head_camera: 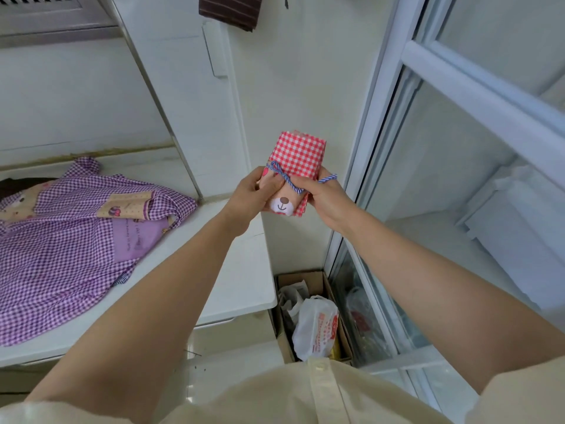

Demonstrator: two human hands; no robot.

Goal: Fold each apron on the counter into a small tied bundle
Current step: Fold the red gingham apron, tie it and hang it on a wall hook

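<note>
Both bare forearms (171,289) extend toward 12 o'clock and converge. Left hand (249,194) grips the bundle (296,154) from 9 o'clock; right hand (325,198) grips it from 3 o'clock.

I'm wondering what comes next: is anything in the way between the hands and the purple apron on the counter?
Nothing visible: only open counter lies before the purple apron. But the left hand and right hand both grip the red bundle.

The person wears a pale cream shirt (260,402) of plain cloth, with a stitched placket (331,402) down the front and one small matching button (319,367). Its left sleeve (46,413) and right sleeve (526,393) are short. The forearms, left hand (247,198) and right hand (328,198) are bare.
</note>
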